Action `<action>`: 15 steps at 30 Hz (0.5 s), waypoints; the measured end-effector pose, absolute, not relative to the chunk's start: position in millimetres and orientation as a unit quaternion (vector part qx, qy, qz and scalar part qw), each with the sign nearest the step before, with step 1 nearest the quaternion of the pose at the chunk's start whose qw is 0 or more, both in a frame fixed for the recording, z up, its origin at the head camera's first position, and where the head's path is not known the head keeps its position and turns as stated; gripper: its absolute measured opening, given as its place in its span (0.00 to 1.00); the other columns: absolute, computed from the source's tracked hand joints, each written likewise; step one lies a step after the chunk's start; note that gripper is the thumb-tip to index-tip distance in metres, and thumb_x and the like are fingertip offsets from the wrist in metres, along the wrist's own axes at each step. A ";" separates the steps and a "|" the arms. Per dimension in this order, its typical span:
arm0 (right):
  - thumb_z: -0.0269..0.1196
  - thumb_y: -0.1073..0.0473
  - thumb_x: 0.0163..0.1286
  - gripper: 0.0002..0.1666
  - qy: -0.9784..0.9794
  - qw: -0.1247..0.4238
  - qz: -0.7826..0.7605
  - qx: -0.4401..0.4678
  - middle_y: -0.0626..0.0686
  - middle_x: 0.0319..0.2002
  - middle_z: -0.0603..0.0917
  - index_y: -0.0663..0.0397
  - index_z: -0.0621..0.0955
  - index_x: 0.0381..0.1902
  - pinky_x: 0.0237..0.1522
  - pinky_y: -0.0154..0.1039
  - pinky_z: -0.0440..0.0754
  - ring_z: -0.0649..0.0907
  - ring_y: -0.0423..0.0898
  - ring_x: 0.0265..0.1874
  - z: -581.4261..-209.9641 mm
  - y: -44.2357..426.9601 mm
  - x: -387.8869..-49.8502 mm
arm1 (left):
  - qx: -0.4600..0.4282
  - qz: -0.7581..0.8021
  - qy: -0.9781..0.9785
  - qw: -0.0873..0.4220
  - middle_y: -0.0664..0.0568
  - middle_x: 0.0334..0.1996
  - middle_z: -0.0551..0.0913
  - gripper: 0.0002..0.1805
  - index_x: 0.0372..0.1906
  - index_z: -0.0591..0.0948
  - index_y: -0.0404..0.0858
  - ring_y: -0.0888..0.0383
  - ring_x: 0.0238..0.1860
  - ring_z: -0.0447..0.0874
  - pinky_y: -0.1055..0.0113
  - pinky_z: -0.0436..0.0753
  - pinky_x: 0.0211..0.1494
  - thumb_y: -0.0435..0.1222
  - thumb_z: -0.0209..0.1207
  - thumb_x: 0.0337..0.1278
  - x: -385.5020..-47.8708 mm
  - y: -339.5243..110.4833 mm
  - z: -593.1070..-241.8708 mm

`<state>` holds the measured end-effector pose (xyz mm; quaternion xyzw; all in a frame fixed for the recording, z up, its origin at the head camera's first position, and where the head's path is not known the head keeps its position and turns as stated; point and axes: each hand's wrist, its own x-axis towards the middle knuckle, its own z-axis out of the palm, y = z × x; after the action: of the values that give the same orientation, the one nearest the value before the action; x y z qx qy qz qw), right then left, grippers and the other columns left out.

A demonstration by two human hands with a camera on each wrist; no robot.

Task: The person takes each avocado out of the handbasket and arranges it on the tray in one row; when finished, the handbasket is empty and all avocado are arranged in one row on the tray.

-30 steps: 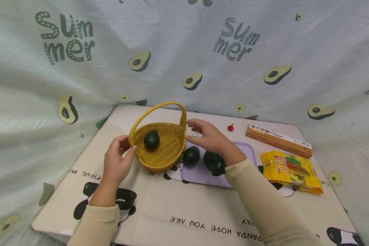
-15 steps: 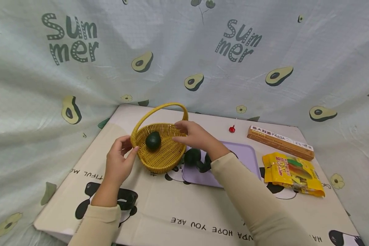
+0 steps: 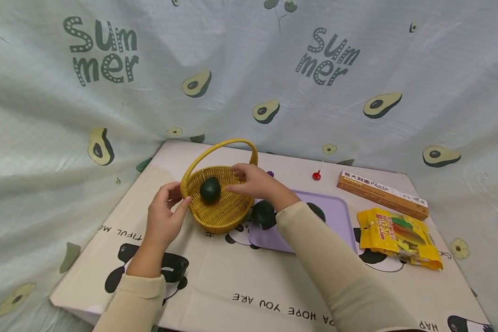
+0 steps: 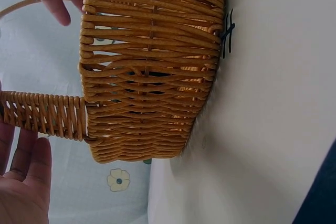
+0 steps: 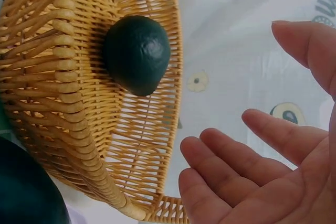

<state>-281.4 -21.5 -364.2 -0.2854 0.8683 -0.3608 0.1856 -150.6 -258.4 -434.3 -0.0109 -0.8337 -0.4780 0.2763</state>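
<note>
A yellow wicker basket (image 3: 220, 216) with a tall hoop handle stands on the table. One dark green avocado (image 3: 210, 189) lies inside it, towards the left; the right wrist view shows its narrower end. My left hand (image 3: 164, 216) holds the base of the handle (image 4: 47, 116) at the basket's left side, fingers behind it. Over the basket's right part hovers my right hand (image 3: 257, 184), thumb and fingers spread apart, holding nothing. Under the right forearm, a lilac tray (image 3: 338, 207) bears dark green, rounded things (image 3: 263, 214), partly hidden by the sleeve.
At the right lie a long pasta box (image 3: 382, 196) and a yellow mango-picture bag (image 3: 398, 237). A small red item (image 3: 317, 175) and a purple one (image 3: 270, 174) sit behind the tray. A printed curtain (image 3: 232, 69) hangs at the back.
My right hand has moved left, from beside the basket's right rim to above its inside. The left hand has stayed at the handle base. The avocado in the basket has not visibly moved.
</note>
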 end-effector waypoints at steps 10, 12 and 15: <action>0.69 0.43 0.68 0.45 0.867 0.214 -0.351 -0.281 0.60 0.72 0.74 0.54 0.67 0.77 0.72 0.52 0.75 0.73 0.55 0.72 -368.9 -33.6 -288.0 | -0.018 -0.474 -0.835 0.278 0.44 0.52 0.81 0.22 0.62 0.73 0.34 0.51 0.57 0.82 0.52 0.83 0.64 0.30 0.65 0.67 -151.2 -258.4 -434.2; 0.69 0.43 0.69 0.45 0.867 0.216 -0.351 -0.281 0.61 0.72 0.74 0.53 0.67 0.77 0.72 0.53 0.75 0.74 0.55 0.71 -368.5 -36.6 -288.1 | -0.018 -0.474 -0.835 0.278 0.44 0.52 0.81 0.22 0.62 0.73 0.35 0.51 0.57 0.82 0.52 0.83 0.64 0.30 0.64 0.67 -151.3 -258.4 -434.5; 0.69 0.43 0.68 0.45 0.866 0.216 -0.350 -0.284 0.62 0.71 0.74 0.54 0.68 0.76 0.71 0.54 0.76 0.74 0.56 0.70 -368.1 -42.0 -288.1 | -0.015 -0.476 -0.834 0.278 0.44 0.52 0.81 0.22 0.62 0.73 0.35 0.52 0.57 0.82 0.52 0.84 0.64 0.30 0.64 0.67 -150.8 -259.0 -435.4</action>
<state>-288.1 -42.0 -368.1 -0.2835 0.8664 -0.3495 0.2164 -150.8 -259.0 -435.4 -0.0150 -0.8342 -0.4760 0.2780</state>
